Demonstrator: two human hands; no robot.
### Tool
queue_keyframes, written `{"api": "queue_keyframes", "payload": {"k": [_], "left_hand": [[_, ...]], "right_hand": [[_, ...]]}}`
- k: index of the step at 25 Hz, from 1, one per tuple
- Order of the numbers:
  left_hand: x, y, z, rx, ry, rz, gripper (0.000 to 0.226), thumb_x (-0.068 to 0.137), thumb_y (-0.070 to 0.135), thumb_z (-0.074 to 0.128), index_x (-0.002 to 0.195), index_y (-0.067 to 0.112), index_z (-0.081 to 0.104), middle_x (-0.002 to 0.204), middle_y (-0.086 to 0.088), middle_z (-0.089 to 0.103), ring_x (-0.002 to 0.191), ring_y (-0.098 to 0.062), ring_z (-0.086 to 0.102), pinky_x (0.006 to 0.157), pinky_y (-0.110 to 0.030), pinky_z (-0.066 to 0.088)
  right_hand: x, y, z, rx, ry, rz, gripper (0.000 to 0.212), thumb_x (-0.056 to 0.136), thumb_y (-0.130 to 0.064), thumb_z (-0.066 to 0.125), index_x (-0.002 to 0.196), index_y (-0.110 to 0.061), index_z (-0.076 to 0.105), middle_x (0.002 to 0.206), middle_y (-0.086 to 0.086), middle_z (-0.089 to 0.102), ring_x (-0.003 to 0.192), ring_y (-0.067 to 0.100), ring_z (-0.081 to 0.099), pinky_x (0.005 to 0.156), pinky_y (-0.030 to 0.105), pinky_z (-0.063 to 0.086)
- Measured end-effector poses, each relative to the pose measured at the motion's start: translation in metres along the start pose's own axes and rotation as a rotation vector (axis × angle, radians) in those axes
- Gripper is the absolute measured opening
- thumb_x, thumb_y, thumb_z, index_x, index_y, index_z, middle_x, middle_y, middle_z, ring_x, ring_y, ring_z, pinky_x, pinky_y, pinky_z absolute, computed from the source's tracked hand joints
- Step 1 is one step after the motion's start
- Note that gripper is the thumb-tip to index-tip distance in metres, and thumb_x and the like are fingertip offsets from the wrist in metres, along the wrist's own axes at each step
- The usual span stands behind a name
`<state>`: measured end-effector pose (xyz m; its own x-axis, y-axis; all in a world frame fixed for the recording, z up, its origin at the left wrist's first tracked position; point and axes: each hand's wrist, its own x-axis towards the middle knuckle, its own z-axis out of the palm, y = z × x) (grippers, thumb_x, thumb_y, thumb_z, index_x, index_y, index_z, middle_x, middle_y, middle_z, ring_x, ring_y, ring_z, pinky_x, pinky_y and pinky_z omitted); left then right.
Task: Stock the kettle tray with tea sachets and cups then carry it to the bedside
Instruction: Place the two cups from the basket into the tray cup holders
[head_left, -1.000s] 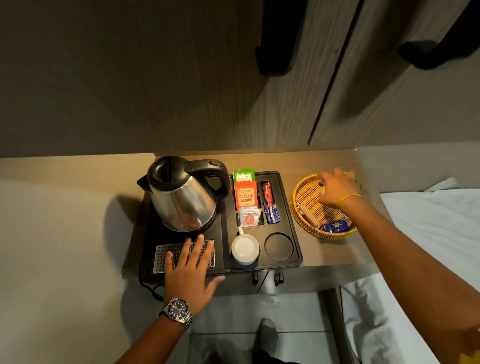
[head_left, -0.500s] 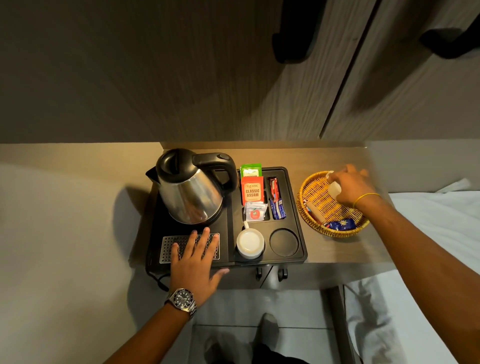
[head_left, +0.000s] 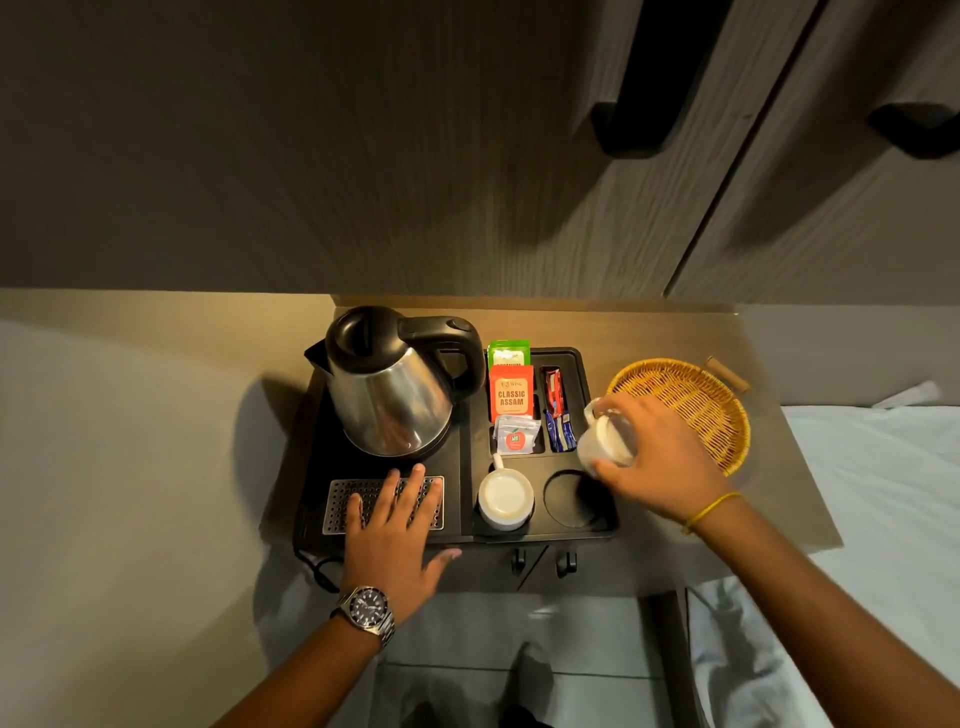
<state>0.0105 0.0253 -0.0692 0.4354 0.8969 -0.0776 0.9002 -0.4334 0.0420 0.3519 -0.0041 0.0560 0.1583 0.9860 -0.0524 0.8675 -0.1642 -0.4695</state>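
Observation:
A black kettle tray (head_left: 467, 452) sits on the wooden desk with a steel kettle (head_left: 389, 395) at its back left. Tea sachets (head_left: 511, 397) and blue-red stick packets (head_left: 558, 415) fill the back compartments. One white cup (head_left: 505, 499) stands upside down in the left round slot; the right round slot (head_left: 569, 499) holds nothing. My right hand (head_left: 660, 467) is shut on a second white cup (head_left: 605, 439), held tilted just above the tray's right edge. My left hand (head_left: 395, 525) lies flat, fingers spread, on the metal drip grille (head_left: 337, 506).
A woven wicker basket (head_left: 691, 400) stands right of the tray on the desk (head_left: 779, 467). White bedding (head_left: 883, 519) lies to the right. Dark cabinet doors with black handles (head_left: 654, 78) hang overhead. The kettle cord (head_left: 311, 566) loops off the front edge.
My right hand has lifted a white cup out of the basket and carried it left to the tray's right edge. My left hand stays on the grille.

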Motion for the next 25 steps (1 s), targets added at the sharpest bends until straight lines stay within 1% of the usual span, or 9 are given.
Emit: {"api": "queue_keyframes", "payload": {"k": [3, 5, 8, 15, 18, 20, 22, 24, 25], "left_hand": [[-0.001, 0.000, 0.000, -0.008, 0.004, 0.001, 0.093, 0.080, 0.082, 0.043, 0.159, 0.034, 0.030, 0.168, 0.001, 0.031, 0.151, -0.029, 0.036, 0.112, -0.068, 0.033], [-0.001, 0.000, -0.001, -0.013, 0.010, 0.004, 0.092, 0.080, 0.081, 0.045, 0.158, 0.033, 0.031, 0.168, 0.001, 0.031, 0.152, -0.029, 0.036, 0.112, -0.068, 0.033], [-0.001, 0.001, -0.003, -0.006, 0.016, 0.004, 0.092, 0.080, 0.080, 0.047, 0.158, 0.033, 0.032, 0.168, 0.001, 0.032, 0.152, -0.028, 0.036, 0.112, -0.068, 0.034], [-0.002, 0.000, -0.003, 0.000, 0.013, 0.002, 0.092, 0.081, 0.081, 0.044, 0.159, 0.033, 0.031, 0.168, 0.001, 0.031, 0.152, -0.028, 0.035, 0.113, -0.067, 0.033], [-0.003, 0.000, -0.003, 0.004, 0.015, 0.005, 0.092, 0.081, 0.081, 0.044, 0.158, 0.033, 0.032, 0.168, 0.001, 0.032, 0.152, -0.028, 0.034, 0.113, -0.067, 0.034], [-0.003, 0.000, -0.006, 0.003, 0.013, 0.013, 0.091, 0.081, 0.081, 0.046, 0.158, 0.033, 0.033, 0.167, 0.001, 0.032, 0.152, -0.029, 0.035, 0.112, -0.067, 0.035], [-0.003, 0.000, -0.010, -0.009, -0.001, 0.009, 0.090, 0.081, 0.080, 0.046, 0.157, 0.033, 0.036, 0.167, 0.001, 0.033, 0.152, -0.028, 0.036, 0.112, -0.067, 0.036], [-0.004, -0.001, -0.013, -0.042, 0.023, 0.015, 0.084, 0.084, 0.080, 0.044, 0.154, 0.034, 0.040, 0.166, 0.004, 0.034, 0.152, -0.025, 0.035, 0.113, -0.067, 0.034], [-0.006, -0.003, -0.014, -0.075, 0.072, 0.024, 0.079, 0.086, 0.077, 0.045, 0.152, 0.034, 0.045, 0.165, 0.005, 0.036, 0.152, -0.023, 0.036, 0.114, -0.067, 0.034]], "right_hand": [[-0.019, -0.017, 0.036, -0.077, -0.114, 0.016, 0.063, 0.074, -0.047, 0.073, 0.133, -0.029, 0.057, 0.123, 0.004, 0.062, 0.115, 0.026, 0.057, 0.103, 0.045, 0.053], [-0.030, -0.017, 0.055, -0.077, -0.142, 0.065, 0.062, 0.077, -0.046, 0.074, 0.135, -0.030, 0.056, 0.128, 0.004, 0.058, 0.117, 0.029, 0.056, 0.101, 0.041, 0.053], [-0.035, -0.015, 0.070, -0.075, -0.073, 0.099, 0.058, 0.079, -0.042, 0.076, 0.133, -0.029, 0.057, 0.130, 0.004, 0.056, 0.115, 0.031, 0.055, 0.097, 0.039, 0.053], [-0.036, -0.022, 0.084, -0.015, -0.019, 0.117, 0.058, 0.083, -0.033, 0.078, 0.136, -0.028, 0.056, 0.135, 0.006, 0.054, 0.123, 0.032, 0.050, 0.101, 0.042, 0.053], [-0.039, -0.019, 0.089, -0.050, -0.011, 0.118, 0.058, 0.083, -0.032, 0.078, 0.137, -0.029, 0.055, 0.137, 0.005, 0.052, 0.125, 0.033, 0.049, 0.102, 0.041, 0.053], [-0.040, -0.019, 0.091, -0.051, -0.012, 0.124, 0.059, 0.085, -0.034, 0.078, 0.139, -0.030, 0.054, 0.140, 0.004, 0.051, 0.127, 0.033, 0.048, 0.104, 0.041, 0.053], [-0.041, -0.021, 0.092, -0.053, -0.011, 0.129, 0.062, 0.087, -0.041, 0.078, 0.143, -0.030, 0.053, 0.143, 0.003, 0.051, 0.130, 0.032, 0.048, 0.105, 0.042, 0.053], [-0.048, -0.023, 0.093, -0.028, 0.045, 0.144, 0.065, 0.091, -0.051, 0.072, 0.148, -0.028, 0.051, 0.146, 0.003, 0.050, 0.129, 0.031, 0.048, 0.104, 0.044, 0.053], [-0.053, -0.023, 0.094, -0.003, 0.101, 0.168, 0.064, 0.093, -0.053, 0.068, 0.149, -0.027, 0.051, 0.146, 0.004, 0.050, 0.127, 0.031, 0.048, 0.102, 0.046, 0.053]]}}
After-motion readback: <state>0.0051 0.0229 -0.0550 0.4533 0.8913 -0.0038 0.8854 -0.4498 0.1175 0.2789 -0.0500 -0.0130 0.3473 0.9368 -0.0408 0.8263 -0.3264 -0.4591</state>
